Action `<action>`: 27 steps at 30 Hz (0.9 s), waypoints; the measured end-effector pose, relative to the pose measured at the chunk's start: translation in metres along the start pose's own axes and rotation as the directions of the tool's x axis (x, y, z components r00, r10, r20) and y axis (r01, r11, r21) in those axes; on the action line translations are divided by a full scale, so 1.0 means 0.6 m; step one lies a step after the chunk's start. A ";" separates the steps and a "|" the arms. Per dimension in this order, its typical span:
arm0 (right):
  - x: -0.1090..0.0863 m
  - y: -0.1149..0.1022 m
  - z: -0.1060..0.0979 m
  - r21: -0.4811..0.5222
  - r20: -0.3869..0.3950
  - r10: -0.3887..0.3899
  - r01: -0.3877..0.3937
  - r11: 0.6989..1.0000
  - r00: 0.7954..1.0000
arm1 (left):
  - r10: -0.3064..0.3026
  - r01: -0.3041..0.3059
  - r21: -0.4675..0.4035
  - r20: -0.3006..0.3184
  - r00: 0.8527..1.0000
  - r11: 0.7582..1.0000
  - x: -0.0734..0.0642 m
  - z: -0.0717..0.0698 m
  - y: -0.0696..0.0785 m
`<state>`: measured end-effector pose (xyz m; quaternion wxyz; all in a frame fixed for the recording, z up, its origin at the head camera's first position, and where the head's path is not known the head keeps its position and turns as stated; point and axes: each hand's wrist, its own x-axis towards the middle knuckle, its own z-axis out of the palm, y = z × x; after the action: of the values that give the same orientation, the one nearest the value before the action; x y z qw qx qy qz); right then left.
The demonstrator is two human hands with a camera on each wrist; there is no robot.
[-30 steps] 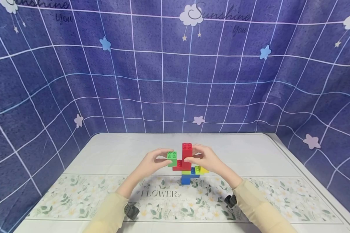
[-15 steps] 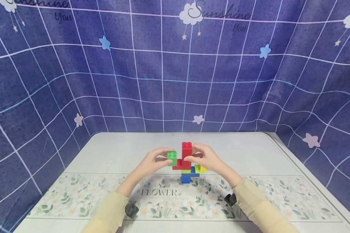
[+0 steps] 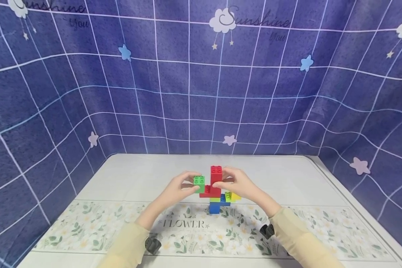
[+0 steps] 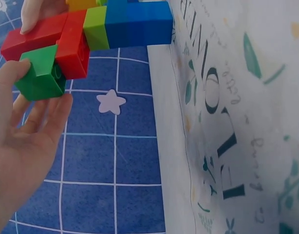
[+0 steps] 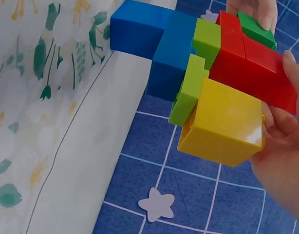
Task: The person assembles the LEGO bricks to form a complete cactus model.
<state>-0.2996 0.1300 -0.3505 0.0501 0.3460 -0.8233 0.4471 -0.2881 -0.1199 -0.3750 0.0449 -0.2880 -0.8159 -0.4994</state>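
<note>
A stacked toy-brick figure stands on the table, its blue brick [image 3: 214, 207] at the bottom. Above come a flat lime brick [image 4: 95, 34] and red bricks [image 3: 216, 180], the top one upright like a tower. My left hand [image 3: 178, 189] pinches a green brick [image 3: 199, 185] between thumb and fingers, at the left end of the lower red brick. On the other side, my right hand [image 3: 238, 182] grips the red tower, thumb in front. A yellow brick [image 5: 222, 124] and a lime brick [image 5: 188, 90] stick out on a blue arm below that hand.
The white table [image 3: 147, 165] carries a floral strip printed with "FLOWER" [image 3: 183, 223]. A blue gridded curtain [image 3: 174, 104] with stars and clouds surrounds its back and sides. Black wrist cameras [image 3: 153, 245] sit at both sleeve cuffs.
The head view has shifted slightly, moving the whole scene a little down and right. Both hands keep the same hold on the bricks.
</note>
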 end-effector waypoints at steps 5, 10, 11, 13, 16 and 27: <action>-0.008 0.001 -0.006 -0.078 -0.020 -0.019 0.017 0.997 1.000 | -0.005 0.005 -0.006 -0.033 0.999 1.000 0.001 0.008 0.001; -0.021 0.007 -0.019 -0.127 -0.023 0.010 -0.013 0.992 1.000 | 0.013 -0.013 0.002 -0.068 0.998 1.000 0.000 0.011 0.019; -0.023 0.009 -0.022 -0.132 -0.022 0.001 -0.004 0.991 1.000 | 0.017 -0.016 0.004 -0.074 0.997 1.000 -0.001 0.011 0.025; -0.029 0.015 -0.028 -0.169 -0.027 -0.026 0.021 0.985 0.999 | 0.024 -0.023 0.012 -0.088 0.996 1.000 -0.003 0.010 0.040; -0.038 0.026 -0.035 -0.257 -0.038 -0.084 0.071 0.964 0.996 | 0.031 -0.029 0.024 -0.113 0.993 0.999 -0.004 0.009 0.054; -0.070 0.043 -0.042 -0.388 -0.019 -0.103 0.088 0.917 0.994 | 0.037 -0.033 0.029 -0.167 0.985 0.999 0.015 0.020 -0.005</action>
<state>-0.2898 0.1810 -0.3701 0.1554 0.3602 -0.8763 0.2795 -0.2943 -0.1071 -0.3803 0.1257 -0.2587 -0.8107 -0.5100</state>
